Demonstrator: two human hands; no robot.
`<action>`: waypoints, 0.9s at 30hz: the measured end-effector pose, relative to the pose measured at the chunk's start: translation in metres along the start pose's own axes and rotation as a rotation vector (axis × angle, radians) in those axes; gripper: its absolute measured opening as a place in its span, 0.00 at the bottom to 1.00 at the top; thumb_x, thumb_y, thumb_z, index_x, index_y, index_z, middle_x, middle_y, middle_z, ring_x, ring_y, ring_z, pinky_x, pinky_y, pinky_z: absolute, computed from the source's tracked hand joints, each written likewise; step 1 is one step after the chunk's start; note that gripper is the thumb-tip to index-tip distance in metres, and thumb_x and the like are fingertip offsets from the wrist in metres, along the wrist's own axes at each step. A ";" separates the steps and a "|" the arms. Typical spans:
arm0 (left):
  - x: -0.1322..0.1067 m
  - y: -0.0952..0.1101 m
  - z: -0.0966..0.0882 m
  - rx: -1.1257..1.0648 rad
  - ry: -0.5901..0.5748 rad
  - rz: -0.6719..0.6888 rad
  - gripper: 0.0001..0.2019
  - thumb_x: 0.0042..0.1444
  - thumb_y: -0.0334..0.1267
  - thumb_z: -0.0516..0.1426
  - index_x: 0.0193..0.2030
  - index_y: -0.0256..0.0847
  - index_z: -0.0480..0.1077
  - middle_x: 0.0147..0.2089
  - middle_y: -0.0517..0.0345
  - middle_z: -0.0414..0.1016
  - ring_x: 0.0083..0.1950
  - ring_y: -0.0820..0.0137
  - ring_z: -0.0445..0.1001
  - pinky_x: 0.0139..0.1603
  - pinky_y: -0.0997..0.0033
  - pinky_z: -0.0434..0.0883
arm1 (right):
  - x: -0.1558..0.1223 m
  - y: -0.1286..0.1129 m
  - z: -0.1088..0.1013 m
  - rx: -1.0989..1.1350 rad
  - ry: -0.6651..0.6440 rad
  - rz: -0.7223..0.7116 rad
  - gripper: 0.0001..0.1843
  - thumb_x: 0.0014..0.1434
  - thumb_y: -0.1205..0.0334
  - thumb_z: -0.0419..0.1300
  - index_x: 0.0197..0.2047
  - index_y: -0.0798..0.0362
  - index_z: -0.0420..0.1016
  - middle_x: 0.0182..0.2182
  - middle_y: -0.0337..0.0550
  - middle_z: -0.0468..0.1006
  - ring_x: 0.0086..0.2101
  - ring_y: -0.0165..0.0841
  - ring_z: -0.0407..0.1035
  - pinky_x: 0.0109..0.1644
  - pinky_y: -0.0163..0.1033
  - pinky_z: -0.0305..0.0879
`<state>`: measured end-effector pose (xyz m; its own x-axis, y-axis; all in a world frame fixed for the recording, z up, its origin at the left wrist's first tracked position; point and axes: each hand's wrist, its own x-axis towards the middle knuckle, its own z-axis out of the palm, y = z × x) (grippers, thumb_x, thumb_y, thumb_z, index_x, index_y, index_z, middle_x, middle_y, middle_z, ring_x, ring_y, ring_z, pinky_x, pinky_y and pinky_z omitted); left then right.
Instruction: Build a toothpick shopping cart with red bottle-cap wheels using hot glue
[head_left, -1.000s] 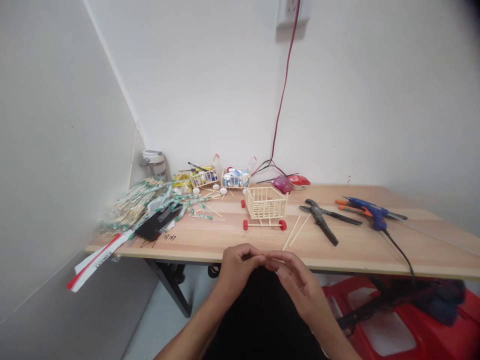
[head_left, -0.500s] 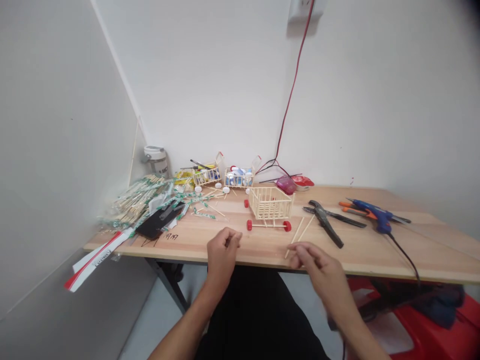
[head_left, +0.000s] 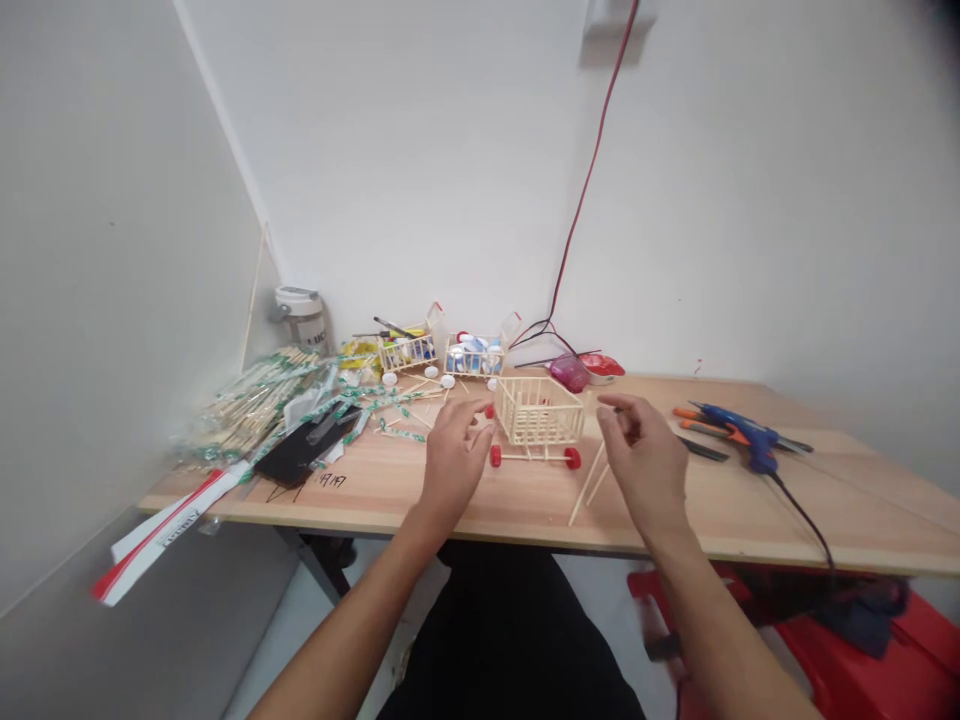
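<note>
A small cart made of thin wooden sticks (head_left: 538, 412), with red wheels, stands upright on the wooden table (head_left: 495, 505). To its left is my left hand (head_left: 457, 450), thumb and fingers apart with nothing between them, close to a red wheel. My right hand (head_left: 641, 455) is on the cart's other side, its fingers curved and parted, holding nothing that I can see. Two loose sticks (head_left: 583, 488) lie below the cart near the right hand. Behind that hand the pliers are mostly hidden, with one dark handle (head_left: 705, 449) showing.
A blue glue gun (head_left: 750, 435) with a black cord lies at the right. Bundles of wrapped sticks (head_left: 255, 405) and a black phone-like slab (head_left: 307, 445) fill the left. Two filled stick carts (head_left: 474, 357) stand at the back beside a lidded cup (head_left: 301, 318).
Both hands have moved forward from the table's front edge to either side of the stick cart, and their fingers have opened. My right hand now covers most of the pliers.
</note>
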<state>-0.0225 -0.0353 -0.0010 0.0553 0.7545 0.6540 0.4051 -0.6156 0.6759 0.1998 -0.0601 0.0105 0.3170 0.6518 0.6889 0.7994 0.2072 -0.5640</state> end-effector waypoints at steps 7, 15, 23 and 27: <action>0.026 0.001 0.008 0.004 -0.102 0.077 0.17 0.57 0.27 0.59 0.53 0.41 0.72 0.50 0.53 0.75 0.45 0.68 0.72 0.48 0.67 0.71 | 0.023 0.025 0.003 0.023 -0.091 -0.023 0.17 0.60 0.51 0.56 0.45 0.52 0.78 0.32 0.43 0.78 0.30 0.35 0.69 0.37 0.42 0.65; 0.038 -0.001 0.025 -0.029 -0.246 0.106 0.17 0.57 0.27 0.59 0.54 0.40 0.73 0.48 0.54 0.78 0.42 0.69 0.73 0.48 0.67 0.71 | 0.028 0.023 0.009 0.029 -0.106 -0.059 0.14 0.61 0.51 0.57 0.34 0.51 0.76 0.32 0.44 0.80 0.32 0.37 0.71 0.37 0.42 0.64; 0.044 0.001 0.029 -0.057 -0.244 0.072 0.13 0.58 0.28 0.58 0.49 0.40 0.76 0.38 0.56 0.79 0.36 0.70 0.74 0.45 0.69 0.72 | 0.043 0.019 -0.005 0.035 0.025 0.008 0.11 0.63 0.54 0.54 0.35 0.50 0.71 0.29 0.39 0.74 0.29 0.34 0.67 0.34 0.39 0.62; 0.044 0.001 0.029 -0.046 -0.247 0.084 0.14 0.57 0.28 0.58 0.49 0.40 0.76 0.38 0.56 0.79 0.37 0.69 0.74 0.46 0.69 0.72 | 0.055 0.015 -0.010 0.042 -0.015 -0.035 0.10 0.65 0.55 0.52 0.35 0.49 0.70 0.27 0.37 0.72 0.28 0.33 0.66 0.34 0.38 0.61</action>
<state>0.0070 0.0039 0.0180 0.3106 0.7293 0.6097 0.3482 -0.6841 0.6409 0.2346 -0.0289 0.0444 0.2814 0.6544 0.7019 0.7876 0.2604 -0.5585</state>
